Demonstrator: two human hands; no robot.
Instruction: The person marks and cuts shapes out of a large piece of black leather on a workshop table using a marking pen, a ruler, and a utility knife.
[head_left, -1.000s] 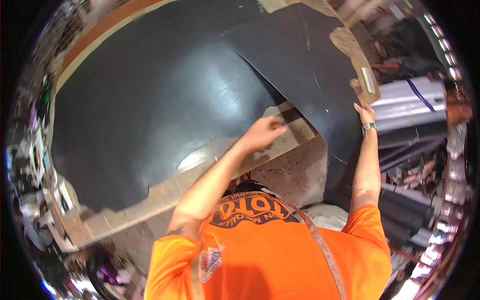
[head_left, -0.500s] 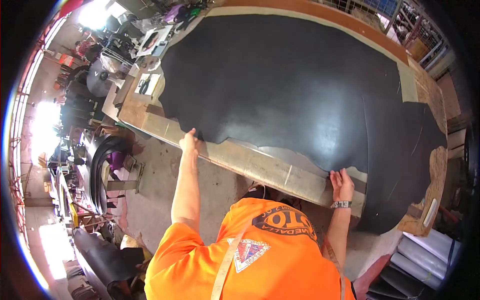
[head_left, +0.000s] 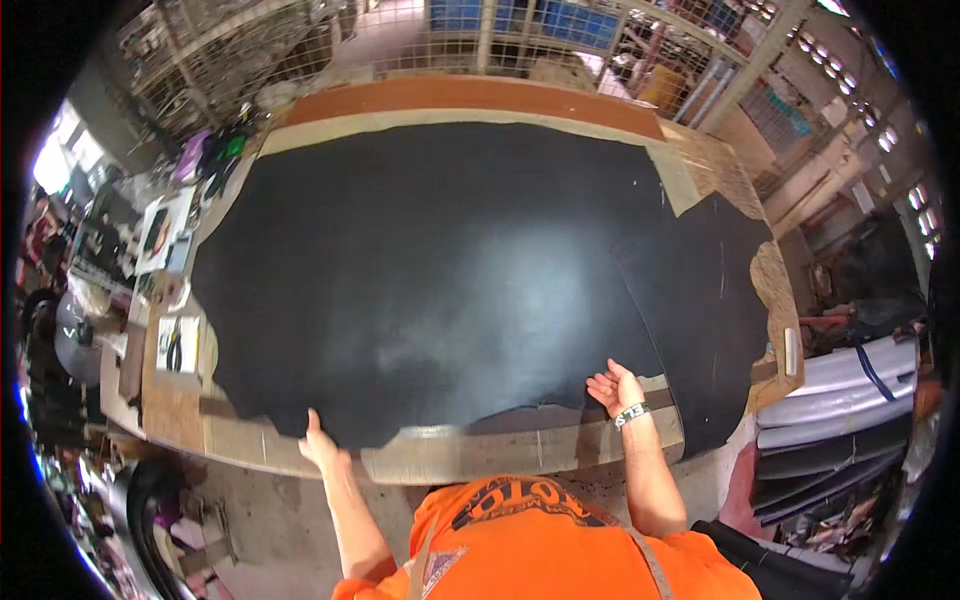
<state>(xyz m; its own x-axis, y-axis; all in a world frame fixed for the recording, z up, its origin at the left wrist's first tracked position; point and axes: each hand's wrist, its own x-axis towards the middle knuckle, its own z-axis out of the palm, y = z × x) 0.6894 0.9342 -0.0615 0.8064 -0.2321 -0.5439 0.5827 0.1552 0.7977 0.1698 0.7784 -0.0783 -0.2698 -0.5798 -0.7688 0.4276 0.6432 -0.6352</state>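
Note:
A large black leather hide with a wavy outline lies spread over the work table. My left hand is at the hide's near left edge, thumb pointing up against it and the other fingers out of sight; it appears to pinch the edge. My right hand, with a patterned band at the wrist, is over the near right edge with its palm turned up and fingers apart, holding nothing. Close to its right, a second black leather piece with pale scratch-like marks runs across the table's right end, meeting the hide along a seam-like line.
The wooden table's near edge runs just in front of my body. Pliers lie on a white sheet at the left. Silvery rolls are stacked at the right, and a wire mesh partition stands behind the table.
The view has swung up and to the right. The hide's near left edge now hangs lower by my left hand. My right hand has opened and lifted from the edge, palm up.

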